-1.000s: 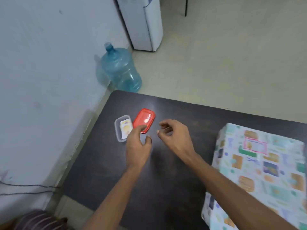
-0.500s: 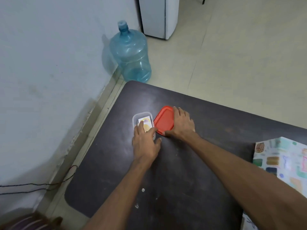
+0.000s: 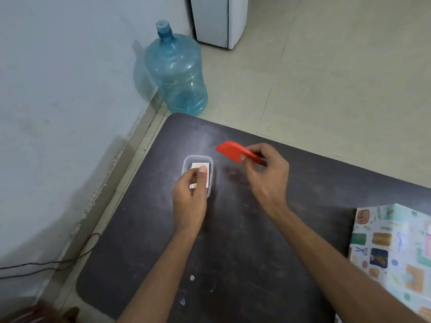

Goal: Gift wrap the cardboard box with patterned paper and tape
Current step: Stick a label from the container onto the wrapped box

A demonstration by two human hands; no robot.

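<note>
The box wrapped in patterned paper (image 3: 394, 250) stands at the right edge of the dark table (image 3: 245, 241), partly cut off by the frame. A small clear plastic container (image 3: 208, 160) with white stickers inside sits near the table's far left. My left hand (image 3: 191, 194) rests over the container, its fingers curled on the stickers. My right hand (image 3: 265, 173) pinches the red lid (image 3: 231, 151) and holds it tilted in the air, just right of the container.
A large blue water bottle (image 3: 177, 71) stands on the floor beyond the table's corner, with a white appliance (image 3: 219, 19) behind it. The wall runs along the left. A black cable (image 3: 46, 264) lies at the lower left.
My right hand has lifted the red lid off the table and tilted it. My left hand has moved over the container onto the stickers. The view has shifted left.
</note>
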